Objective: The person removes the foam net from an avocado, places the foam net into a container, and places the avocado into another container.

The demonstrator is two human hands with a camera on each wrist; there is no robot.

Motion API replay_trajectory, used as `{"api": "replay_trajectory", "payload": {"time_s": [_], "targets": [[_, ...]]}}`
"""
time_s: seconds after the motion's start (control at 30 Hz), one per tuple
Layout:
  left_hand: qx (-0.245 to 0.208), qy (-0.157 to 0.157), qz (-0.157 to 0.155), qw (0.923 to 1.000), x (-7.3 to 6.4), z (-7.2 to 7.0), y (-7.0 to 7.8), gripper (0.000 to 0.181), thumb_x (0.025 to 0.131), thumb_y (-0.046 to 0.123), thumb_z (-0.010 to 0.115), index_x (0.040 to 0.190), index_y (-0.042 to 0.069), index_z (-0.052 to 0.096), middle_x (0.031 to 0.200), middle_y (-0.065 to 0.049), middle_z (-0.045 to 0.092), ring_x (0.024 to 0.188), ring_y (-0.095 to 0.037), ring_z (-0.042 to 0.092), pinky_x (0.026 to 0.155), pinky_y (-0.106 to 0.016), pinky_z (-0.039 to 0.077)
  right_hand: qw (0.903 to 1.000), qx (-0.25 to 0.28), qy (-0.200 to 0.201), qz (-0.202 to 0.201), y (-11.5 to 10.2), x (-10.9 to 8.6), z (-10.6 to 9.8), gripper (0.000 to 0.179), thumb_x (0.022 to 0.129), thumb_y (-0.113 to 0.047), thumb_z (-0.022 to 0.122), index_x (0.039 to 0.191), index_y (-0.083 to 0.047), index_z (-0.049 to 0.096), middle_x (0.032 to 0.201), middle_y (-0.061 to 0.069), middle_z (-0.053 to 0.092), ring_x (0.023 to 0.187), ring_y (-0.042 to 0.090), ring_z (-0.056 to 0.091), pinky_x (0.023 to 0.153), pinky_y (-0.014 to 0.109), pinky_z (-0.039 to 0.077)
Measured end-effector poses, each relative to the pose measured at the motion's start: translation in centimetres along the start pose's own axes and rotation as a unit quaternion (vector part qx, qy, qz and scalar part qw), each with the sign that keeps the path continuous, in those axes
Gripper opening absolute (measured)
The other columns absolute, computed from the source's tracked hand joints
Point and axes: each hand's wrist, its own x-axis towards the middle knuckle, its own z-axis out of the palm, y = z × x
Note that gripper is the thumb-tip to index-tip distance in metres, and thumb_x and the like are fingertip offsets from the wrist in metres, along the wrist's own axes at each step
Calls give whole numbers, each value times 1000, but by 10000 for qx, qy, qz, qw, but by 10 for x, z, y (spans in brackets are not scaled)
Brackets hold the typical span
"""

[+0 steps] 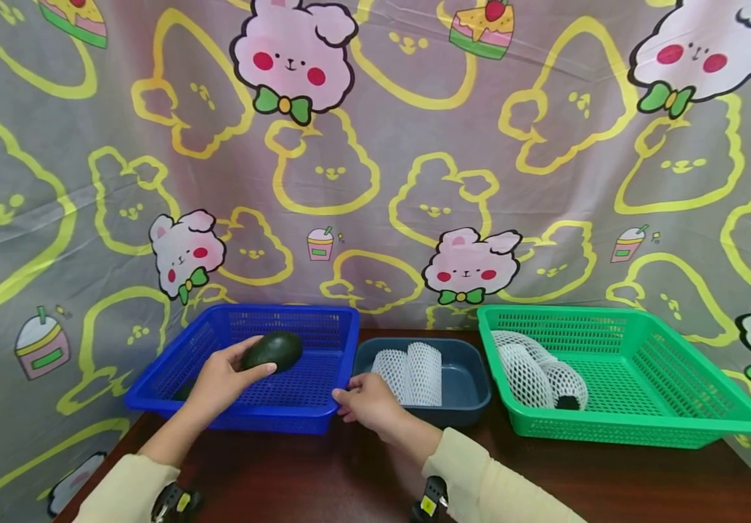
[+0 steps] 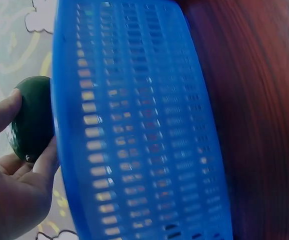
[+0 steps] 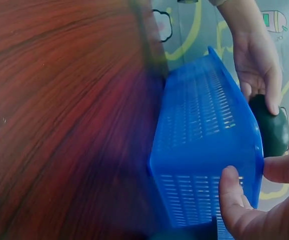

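My left hand (image 1: 221, 378) holds a dark green avocado (image 1: 274, 351) between thumb and fingers, over the blue basket (image 1: 238, 420). In the left wrist view the avocado (image 2: 33, 117) shows a small stem scar at its lower end, and the basket wall covers part of it. At the basket's front right corner, my right hand (image 1: 369, 401) grips the rim. The right wrist view has the thumb over the rim and a finger (image 3: 230, 182) against the outer wall. Another dark green thing (image 1: 183, 393) lies in the basket's front left corner, mostly hidden.
A dark grey tub (image 1: 467, 374) with white foam net sleeves (image 1: 424, 374) stands right of the blue basket. Farther right, a green basket (image 1: 637, 421) contains several net-wrapped things (image 1: 526, 374). All stand on a dark wooden table (image 1: 323, 479) before a patterned cloth (image 1: 375, 181).
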Motion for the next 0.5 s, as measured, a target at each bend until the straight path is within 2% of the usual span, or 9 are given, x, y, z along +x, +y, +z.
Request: {"api": "replay_trajectory", "payload": {"time_s": [0.17, 0.5], "targets": [[301, -9, -102, 9995, 10, -6, -15, 72, 86, 39, 74, 140, -2, 48, 129, -27, 56, 107, -38, 62, 79, -46, 53, 9997, 209, 76, 55, 0, 1, 3, 14, 92, -2, 63, 94, 12, 60, 74, 13, 66, 66, 26, 66, 60, 34, 57], [864, -303, -471, 9947, 23, -13, -34, 75, 86, 40, 73, 138, -8, 47, 129, -32, 53, 109, -43, 57, 81, -52, 50, 9988, 401, 115, 241, -3, 3, 5, 13, 93, -1, 62, 98, 11, 59, 79, 15, 69, 60, 18, 62, 58, 32, 57]]}}
